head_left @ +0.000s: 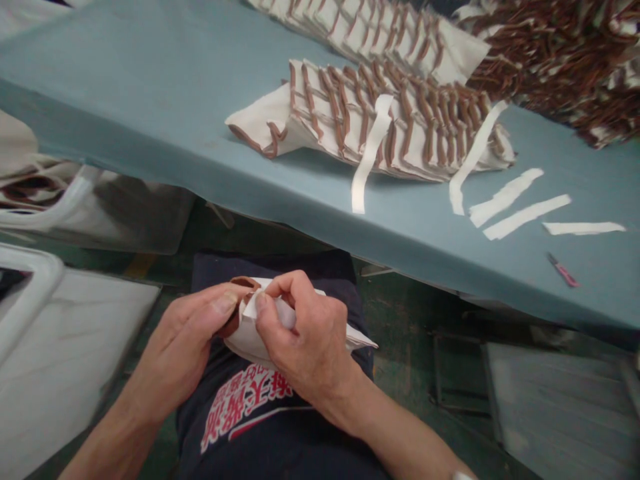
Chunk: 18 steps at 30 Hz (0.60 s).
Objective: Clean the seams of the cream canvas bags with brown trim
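Note:
Over the lap, a white fabric piece with brown edging (253,340) is held between both hands. My left hand (195,333) pinches its brown-edged end, thumb on top. At the same end my right hand (310,327) is closed, with thumb and forefinger pinching a white flap of the material. The piece's pointed far corner sticks out to the right beneath the right hand. What lies under the fingers is hidden.
On the blue-covered table (150,133) lies an overlapping row of similar brown-edged pieces (400,127), white strips (527,217) and a small pink-handled tool (565,272). A brown heap (565,60) is at the far right. Plastic bins (75,333) stand at left.

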Motion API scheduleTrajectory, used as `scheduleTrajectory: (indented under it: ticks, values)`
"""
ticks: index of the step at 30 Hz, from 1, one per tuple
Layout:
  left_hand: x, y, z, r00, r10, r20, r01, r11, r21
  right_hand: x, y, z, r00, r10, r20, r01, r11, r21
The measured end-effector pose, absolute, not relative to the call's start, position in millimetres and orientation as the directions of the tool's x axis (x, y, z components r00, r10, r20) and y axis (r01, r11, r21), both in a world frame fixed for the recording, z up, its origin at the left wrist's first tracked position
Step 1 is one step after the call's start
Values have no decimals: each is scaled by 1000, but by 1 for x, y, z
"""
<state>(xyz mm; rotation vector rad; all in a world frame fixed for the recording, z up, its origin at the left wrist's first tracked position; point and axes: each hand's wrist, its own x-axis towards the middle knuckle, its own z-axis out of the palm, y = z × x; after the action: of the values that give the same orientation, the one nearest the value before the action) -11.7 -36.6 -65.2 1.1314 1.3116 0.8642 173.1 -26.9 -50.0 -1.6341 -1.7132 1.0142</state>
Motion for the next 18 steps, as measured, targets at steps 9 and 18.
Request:
scheduleTrajectory:
  ticks: [9,18]
  values:
    - [1,-44,-63,13,957,-290,223,280,934,174,-27,-52,-54,990,-134,403,-101,-910]
    - [4,-44,-67,5,967,-254,258,244,935,177,-26,-51,-58,977,-204,329,-174,-928]
